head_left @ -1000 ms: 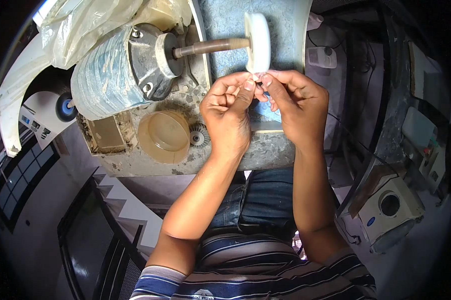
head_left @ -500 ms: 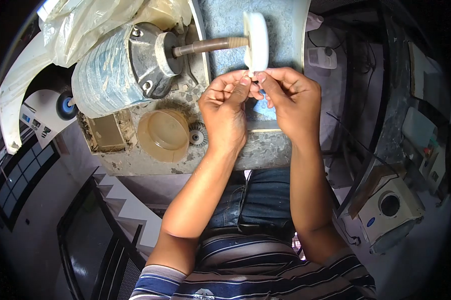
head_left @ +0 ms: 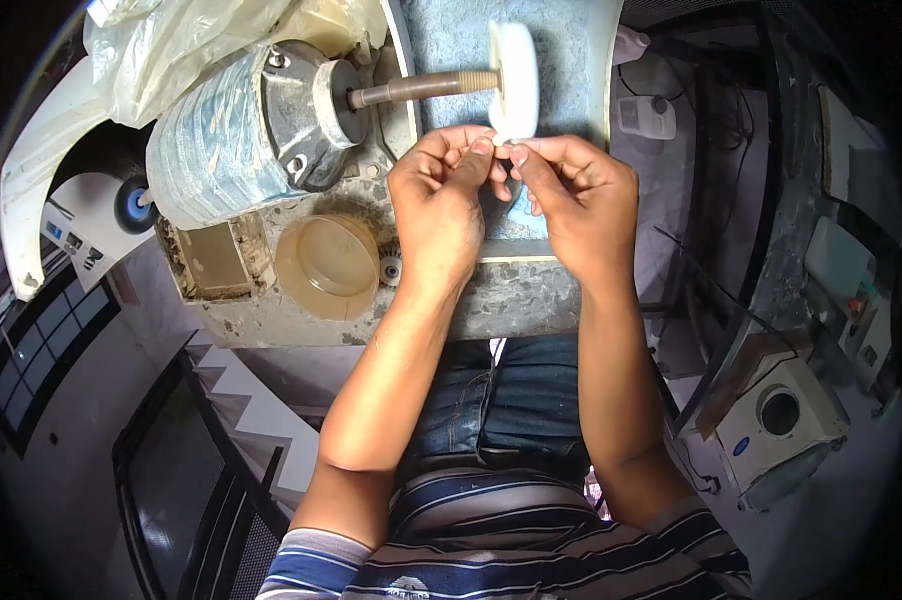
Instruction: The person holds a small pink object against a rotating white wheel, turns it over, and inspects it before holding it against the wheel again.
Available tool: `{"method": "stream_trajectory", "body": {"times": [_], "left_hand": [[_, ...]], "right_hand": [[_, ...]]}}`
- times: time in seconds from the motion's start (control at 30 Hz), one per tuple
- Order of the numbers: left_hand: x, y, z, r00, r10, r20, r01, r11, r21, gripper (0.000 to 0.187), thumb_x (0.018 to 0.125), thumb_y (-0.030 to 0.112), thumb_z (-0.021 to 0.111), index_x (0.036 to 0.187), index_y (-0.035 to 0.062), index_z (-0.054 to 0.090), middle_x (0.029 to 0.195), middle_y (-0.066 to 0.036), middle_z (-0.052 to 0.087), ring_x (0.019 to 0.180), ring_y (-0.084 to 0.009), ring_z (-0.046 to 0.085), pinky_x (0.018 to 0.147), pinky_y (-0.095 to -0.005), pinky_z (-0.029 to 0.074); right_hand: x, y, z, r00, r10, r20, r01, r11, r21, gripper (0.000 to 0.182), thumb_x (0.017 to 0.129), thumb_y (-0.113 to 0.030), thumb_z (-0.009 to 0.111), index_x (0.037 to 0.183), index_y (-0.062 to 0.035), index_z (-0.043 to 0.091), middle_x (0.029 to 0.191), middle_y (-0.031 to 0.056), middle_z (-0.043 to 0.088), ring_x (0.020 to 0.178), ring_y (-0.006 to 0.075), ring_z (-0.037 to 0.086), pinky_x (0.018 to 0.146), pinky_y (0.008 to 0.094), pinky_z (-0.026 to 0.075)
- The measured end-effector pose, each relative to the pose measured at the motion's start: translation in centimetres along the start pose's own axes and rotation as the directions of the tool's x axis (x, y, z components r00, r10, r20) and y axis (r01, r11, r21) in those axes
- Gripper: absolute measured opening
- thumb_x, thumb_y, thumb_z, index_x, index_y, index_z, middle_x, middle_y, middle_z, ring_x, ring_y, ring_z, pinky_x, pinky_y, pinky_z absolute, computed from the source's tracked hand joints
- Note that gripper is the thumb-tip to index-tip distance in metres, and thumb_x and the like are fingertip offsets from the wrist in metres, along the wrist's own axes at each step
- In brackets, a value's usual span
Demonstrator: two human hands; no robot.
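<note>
A white wheel (head_left: 518, 80) sits on the threaded end of a brown shaft (head_left: 411, 88), which comes out of a blue-grey motor (head_left: 221, 135). At the wheel's lower edge my left hand (head_left: 445, 190) and my right hand (head_left: 574, 195) meet, each pinched with thumb against fingers. Between the fingertips is a small pale piece (head_left: 501, 143), touching or very near the rim; its shape is mostly hidden, and I cannot tell which hand grips it.
A round tub of cloudy liquid (head_left: 328, 268) stands on the worktop left of my wrist, beside a small toothed wheel (head_left: 391, 265). Crumpled plastic sheeting (head_left: 171, 50) lies over the upper left. A blue-lined tray (head_left: 461, 35) is behind the wheel. A cream box-shaped device (head_left: 779, 420) is at lower right.
My left hand has shifted slightly left and up, and its fingers have turned a little. My right hand has moved very slightly. Both remain at the wheel's lower edge.
</note>
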State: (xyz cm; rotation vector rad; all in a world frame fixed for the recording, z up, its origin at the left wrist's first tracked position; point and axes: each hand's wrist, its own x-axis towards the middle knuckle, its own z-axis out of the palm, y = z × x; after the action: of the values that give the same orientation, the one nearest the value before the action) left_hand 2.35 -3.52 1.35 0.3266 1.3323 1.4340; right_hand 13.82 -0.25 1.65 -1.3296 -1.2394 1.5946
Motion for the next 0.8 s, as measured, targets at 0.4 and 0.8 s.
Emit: {"method": "stream_trajectory", "body": {"times": [0.4,0.8], "left_hand": [[0.5,0.5,0.1,1.0,-0.023,-0.012,0.024,1.0,0.008,0.012,0.09,0.002,0.052,0.089,-0.0082,0.059,0.074,-0.01,0.061,0.06,-0.0124,0.054,0.054,-0.0247,0.045],[1.6,0.1,-0.2,1.0,-0.004,-0.008,0.005,0.997,0.074,0.01,0.089,0.002,0.052,0.086,-0.0046,0.06,0.071,-0.005,0.06,0.057,-0.0076,0.051,0.051,-0.0208,0.041]], "right_hand": [[0.0,0.4,0.2,0.999,-0.041,-0.017,0.041,0.999,-0.034,0.007,0.085,-0.005,0.064,0.085,0.0009,0.068,0.062,-0.0023,0.06,0.054,-0.0005,0.046,0.046,0.0175,0.033],[0.7,1.4,0.1,1.0,-0.026,0.008,0.027,0.987,-0.159,0.007,0.085,-0.006,0.064,0.082,0.0004,0.067,0.059,-0.003,0.058,0.051,-0.0001,0.044,0.045,0.0184,0.031]]}}
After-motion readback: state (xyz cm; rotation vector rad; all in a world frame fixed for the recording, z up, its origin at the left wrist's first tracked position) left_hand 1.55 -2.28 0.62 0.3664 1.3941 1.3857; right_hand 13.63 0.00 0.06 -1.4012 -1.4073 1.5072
